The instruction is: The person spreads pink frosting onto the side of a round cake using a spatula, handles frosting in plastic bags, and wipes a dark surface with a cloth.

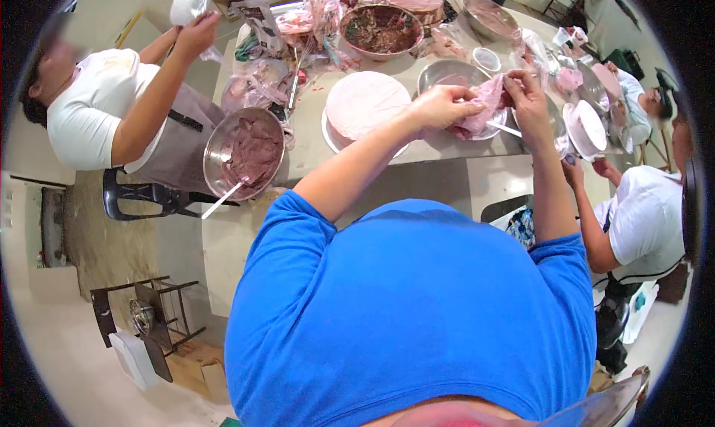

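Note:
With both arms reached out over the table, I hold a piping bag [484, 108] smeared with pink frosting. My left hand [445, 108] pinches its left side, fingers closed. The fingers of my right hand [526, 103] are closed on its upper right edge. Beneath the bag is a metal bowl [439, 71] with pink frosting, partly hidden by my hands. A white handle [507, 130] sticks out by the bowl's near rim. Left of my hands, a round cake [368, 103] covered in pale pink frosting stands on a white base [328, 133].
A metal bowl of darker frosting [253, 153] sits at the table's left edge. Behind the cake is a bowl of brownish mix [380, 30], near crumpled plastic bags [253, 84] and a whisk [300, 54]. People work at left and right; another white-based cake [585, 129] is at right.

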`<state>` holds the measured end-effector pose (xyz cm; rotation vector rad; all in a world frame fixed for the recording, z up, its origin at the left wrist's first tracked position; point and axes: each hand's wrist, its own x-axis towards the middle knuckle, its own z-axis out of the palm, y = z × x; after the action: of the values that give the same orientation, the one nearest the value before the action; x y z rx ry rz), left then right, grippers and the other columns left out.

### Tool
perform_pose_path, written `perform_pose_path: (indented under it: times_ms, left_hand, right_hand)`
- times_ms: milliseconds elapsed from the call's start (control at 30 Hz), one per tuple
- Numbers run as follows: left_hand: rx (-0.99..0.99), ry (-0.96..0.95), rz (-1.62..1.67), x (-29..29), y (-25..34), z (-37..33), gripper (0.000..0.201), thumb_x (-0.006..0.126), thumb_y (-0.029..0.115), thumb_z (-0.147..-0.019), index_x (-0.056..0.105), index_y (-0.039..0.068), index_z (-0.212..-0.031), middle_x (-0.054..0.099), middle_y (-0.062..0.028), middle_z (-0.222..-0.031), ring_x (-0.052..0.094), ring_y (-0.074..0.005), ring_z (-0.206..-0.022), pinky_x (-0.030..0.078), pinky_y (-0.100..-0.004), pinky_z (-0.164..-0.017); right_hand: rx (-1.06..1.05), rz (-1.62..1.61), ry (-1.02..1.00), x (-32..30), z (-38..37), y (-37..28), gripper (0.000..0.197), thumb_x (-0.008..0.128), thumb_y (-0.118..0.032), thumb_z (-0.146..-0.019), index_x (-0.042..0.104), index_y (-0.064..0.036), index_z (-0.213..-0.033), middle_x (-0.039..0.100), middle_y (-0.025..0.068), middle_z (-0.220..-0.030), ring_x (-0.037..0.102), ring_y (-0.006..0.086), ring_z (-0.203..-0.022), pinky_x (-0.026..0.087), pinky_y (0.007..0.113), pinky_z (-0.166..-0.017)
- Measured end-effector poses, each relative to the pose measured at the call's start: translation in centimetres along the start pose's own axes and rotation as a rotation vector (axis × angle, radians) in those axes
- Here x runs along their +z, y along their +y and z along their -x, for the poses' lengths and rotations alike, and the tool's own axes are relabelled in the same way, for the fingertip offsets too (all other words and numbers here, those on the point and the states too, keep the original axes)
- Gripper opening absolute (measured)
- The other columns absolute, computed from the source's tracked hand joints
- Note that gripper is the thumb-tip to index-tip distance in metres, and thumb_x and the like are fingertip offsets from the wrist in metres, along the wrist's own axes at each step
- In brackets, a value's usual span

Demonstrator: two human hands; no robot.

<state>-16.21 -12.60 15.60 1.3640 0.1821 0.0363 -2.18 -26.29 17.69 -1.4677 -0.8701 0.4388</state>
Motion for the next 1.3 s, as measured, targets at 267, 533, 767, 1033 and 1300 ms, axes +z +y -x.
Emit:
perform_pose_path:
  times_ms: [267, 533, 767, 1033, 1300]
  left_hand:
    - [0.103, 0.031, -0.226, -0.6, -0.6, -1.7, 0.025, 0.070, 0.023, -0.071, 0.057, 0.005, -0.082, 0.056, 0.0000, -0.072, 0.051, -0.0065, -0.063, 0.040, -0.0212, -0.052]
    - [0.044, -0.013, 0.260, -0.4, -1.0, -2.7, 0.011, 0.062, 0.009, -0.077, 0.051, 0.010, -0.081, 0.050, 0.0045, -0.070, 0.047, -0.0036, -0.059, 0.037, -0.0159, -0.050]
    - [0.108, 0.127, 0.304, -0.3, -1.7, -4.4, 0.016, 0.059, 0.003, -0.077, 0.047, 0.012, -0.072, 0.046, 0.0062, -0.058, 0.038, -0.0024, -0.047, 0.030, -0.0155, -0.043]
    - [0.113, 0.188, 0.124, 2.1, -3.0, -6.1, 0.013, 0.056, 0.003, -0.078, 0.048, 0.010, -0.072, 0.048, 0.0034, -0.064, 0.040, -0.0037, -0.052, 0.030, -0.0165, -0.045]
    - [-0.061, 0.192, 0.791, -1.4, -4.8, -7.7, 0.007, 0.053, 0.002, -0.076, 0.051, 0.009, -0.076, 0.061, -0.0091, -0.087, 0.058, -0.0221, -0.088, 0.047, -0.0339, -0.080]
  right_hand:
    - [0.095, -0.057, 0.098, 0.1, -1.5, 2.0, 0.014, 0.052, -0.016, -0.086, 0.053, -0.0027, -0.092, 0.058, 0.0066, -0.074, 0.052, 0.0091, -0.055, 0.043, 0.021, -0.050]
    - [0.133, -0.223, 0.061, -1.3, -1.7, 2.5, 0.009, 0.051, -0.014, -0.087, 0.052, -0.0051, -0.088, 0.056, 0.0043, -0.076, 0.051, 0.0083, -0.054, 0.044, 0.021, -0.050]
    - [0.230, -0.360, 0.133, -2.2, -1.1, 3.2, 0.014, 0.049, -0.015, -0.088, 0.049, -0.0047, -0.098, 0.059, 0.0054, -0.083, 0.052, 0.0085, -0.056, 0.046, 0.022, -0.053]
    - [0.443, -0.142, 0.103, -2.2, -0.1, 5.4, 0.042, 0.066, -0.019, -0.075, 0.049, 0.0000, -0.108, 0.056, 0.0055, -0.081, 0.053, 0.0083, -0.058, 0.043, 0.020, -0.047]
    - [0.569, -0.889, 0.129, -3.9, -0.3, 7.6, 0.012, 0.057, -0.009, -0.079, 0.055, -0.0045, -0.090, 0.059, 0.0054, -0.082, 0.057, 0.0199, -0.072, 0.047, 0.038, -0.065]
